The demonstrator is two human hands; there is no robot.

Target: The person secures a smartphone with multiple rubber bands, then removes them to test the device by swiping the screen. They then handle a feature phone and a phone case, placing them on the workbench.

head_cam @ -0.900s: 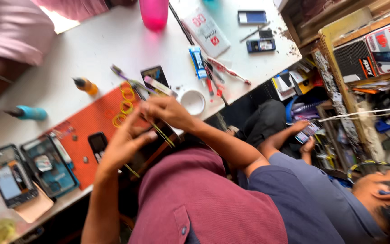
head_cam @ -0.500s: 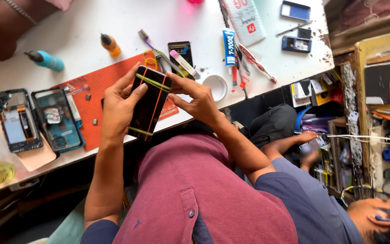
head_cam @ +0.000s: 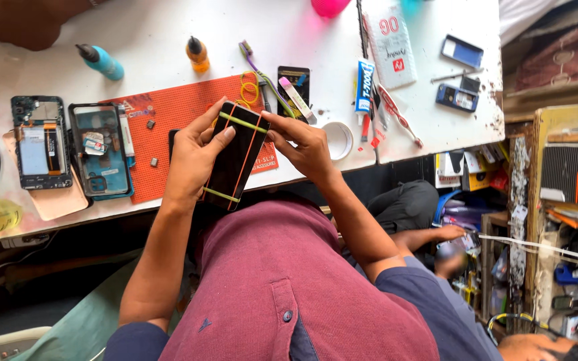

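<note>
A cluttered repair shop filled the view, with crowded shelves of boxes and gear to the right of a white desk (head_cam: pixel 168 27) that ran across the top. The largest thing on that desk was an orange ribbed rubber work mat (head_cam: pixel 175 127), lying at its near edge. Left of the mat lay an opened phone body with a teal inner frame (head_cam: pixel 98 150), and further left a second opened phone showing its circuit boards (head_cam: pixel 38 144). Above the mat stood a blue squeeze bottle with a dark tip (head_cam: pixel 102 61) and a small orange bottle (head_cam: pixel 197 55). Loose yellow rubber bands (head_cam: pixel 249 90) rested on the mat's upper right corner. Right of the mat sat a round white roll of tape (head_cam: pixel 338 139) and a blue and white glue tube (head_cam: pixel 364 87).

Over the mat's near edge, a black slab-shaped phone (head_cam: pixel 235 160) was held up, bound with yellow-green and orange rubber bands. The left hand (head_cam: pixel 195 157) gripped the phone's left side, thumb laid across its dark face. The right hand (head_cam: pixel 306 144) pinched the phone's upper right corner, fingertips (head_cam: pixel 272 124) pressed at the bands there.
</note>
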